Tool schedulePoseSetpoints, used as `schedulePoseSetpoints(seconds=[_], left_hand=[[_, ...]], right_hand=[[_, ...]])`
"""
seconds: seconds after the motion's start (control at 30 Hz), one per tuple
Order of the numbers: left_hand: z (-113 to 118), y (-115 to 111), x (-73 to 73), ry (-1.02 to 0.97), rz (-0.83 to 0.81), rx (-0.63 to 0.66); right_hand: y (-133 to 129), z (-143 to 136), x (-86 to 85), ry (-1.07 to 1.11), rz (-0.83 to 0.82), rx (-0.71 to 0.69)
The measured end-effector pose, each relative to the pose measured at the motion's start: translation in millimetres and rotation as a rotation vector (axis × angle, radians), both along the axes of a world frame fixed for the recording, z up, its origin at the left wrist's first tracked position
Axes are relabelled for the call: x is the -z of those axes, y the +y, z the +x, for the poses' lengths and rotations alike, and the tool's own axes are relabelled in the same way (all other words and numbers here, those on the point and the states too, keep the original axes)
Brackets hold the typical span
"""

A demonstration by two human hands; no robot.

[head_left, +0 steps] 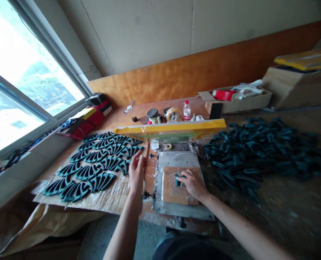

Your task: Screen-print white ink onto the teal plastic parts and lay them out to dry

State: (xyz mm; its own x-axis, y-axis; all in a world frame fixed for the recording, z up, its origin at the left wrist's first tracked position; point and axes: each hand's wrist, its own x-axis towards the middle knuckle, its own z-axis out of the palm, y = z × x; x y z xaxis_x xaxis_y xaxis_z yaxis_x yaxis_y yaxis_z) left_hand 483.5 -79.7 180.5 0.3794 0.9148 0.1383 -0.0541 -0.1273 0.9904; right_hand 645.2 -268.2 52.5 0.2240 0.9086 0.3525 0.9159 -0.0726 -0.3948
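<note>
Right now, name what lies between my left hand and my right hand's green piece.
In the head view: brown tabletop, metal plate, then brown board up to the green piece.

Right hand (195, 183) partly hides the green piece (176, 181).

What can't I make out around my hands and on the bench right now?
All in the head view:
- Dark green plastic part: right side hidden by the right hand.
- Left hand: whether it holds anything; blurred, its palm hidden by itself.
- Red-capped bottle: label print too small.
- Large cardboard box: right end cut off by the picture's edge.
</note>
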Motion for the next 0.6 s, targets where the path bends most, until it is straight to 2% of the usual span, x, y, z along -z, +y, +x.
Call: schedulePoseSetpoints(seconds=[0.07, 0.13, 0.2, 0.27, 0.33, 0.4, 0.47, 0.53, 0.6], left_hand=[[15.2, 14.9, -37.0, -0.186, -0.016, -0.006], [27.7, 24.1, -66.1, -0.282, -0.008, 0.06], [30.8, 27.2, -81.4, -0.274, 0.019, 0.142], [20.1, 25.2, -82.2, -0.207, 0.05, 0.161], [-3.0, 19.5, -69.9, -0.111, 0.026, 0.143], [-31.8, 12.1, -46.3, 0.049, -0.072, 0.18], [-57.7, 5.0, -12.9, 0.229, -0.175, 0.274], [-74.4, 0.0, 26.4, 0.36, -0.212, 0.36], [-81.1, -2.4, 64.2, 0.44, -0.186, 0.391]], right_hand=[[-2.2, 0.0, -0.5, -0.049, -0.014, -0.001], [-8.8, 0.6, -1.0, -0.081, -0.019, 0.007], [-18.1, 5.9, -2.7, -0.083, -0.029, 0.019], [-29.1, 20.4, -7.9, -0.032, -0.04, 0.054], [-40.0, 43.9, -18.8, 0.05, -0.019, 0.163], [-46.4, 69.2, -35.6, 0.11, 0.029, 0.302], [-42.9, 85.5, -56.0, 0.139, 0.092, 0.383], [-26.5, 86.2, -75.8, 0.109, 0.15, 0.35], [0.2, 73.5, -90.7, -0.001, 0.168, 0.27]])
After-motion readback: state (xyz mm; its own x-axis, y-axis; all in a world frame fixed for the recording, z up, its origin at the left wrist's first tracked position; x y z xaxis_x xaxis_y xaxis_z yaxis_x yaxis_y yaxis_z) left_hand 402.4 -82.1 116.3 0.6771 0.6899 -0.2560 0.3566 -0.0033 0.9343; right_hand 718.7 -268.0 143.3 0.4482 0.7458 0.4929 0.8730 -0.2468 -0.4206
